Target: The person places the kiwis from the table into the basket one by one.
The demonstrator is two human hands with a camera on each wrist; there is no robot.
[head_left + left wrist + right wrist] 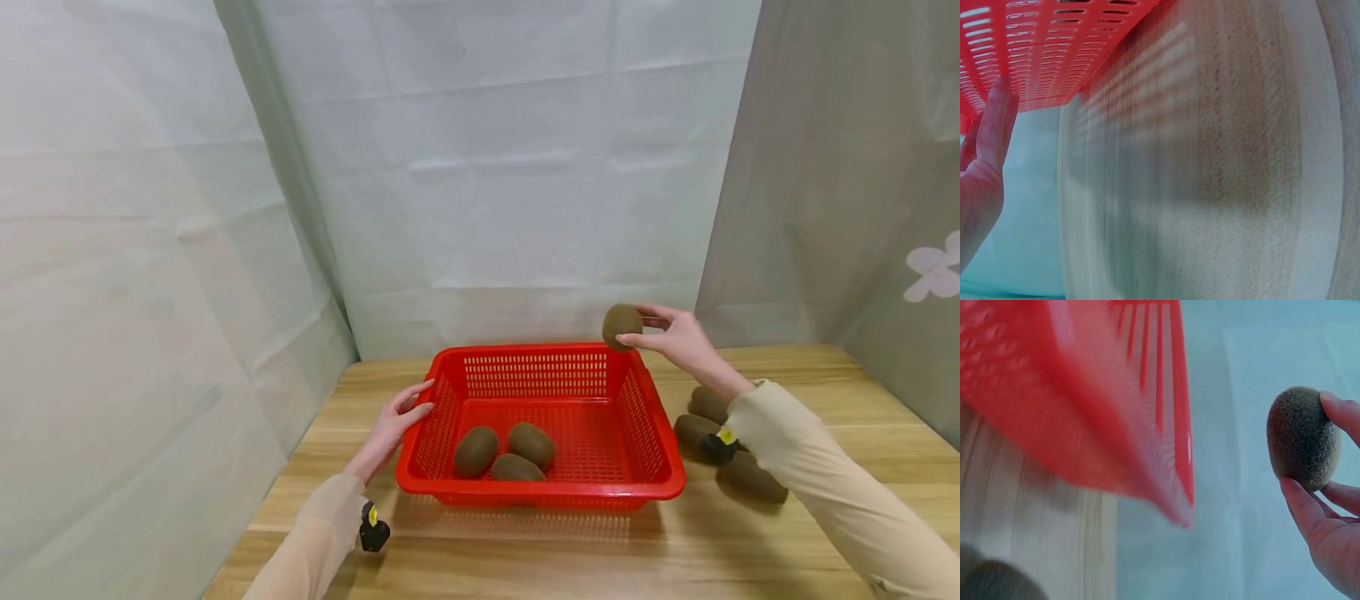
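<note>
Fuzzy oval kiwi (622,325) pinched by right hand (678,337) above slotted plastic basket (652,467).

Soft, even, fairly bright light fills the head view, sharp throughout; straight lines bow slightly toward its edges. The red slotted plastic basket (540,417) throws a faint striped shadow onto the pale wooden surface (825,375) in front of it. Both wrist views are blurred, the basket smeared and the wood grain streaked.
</note>
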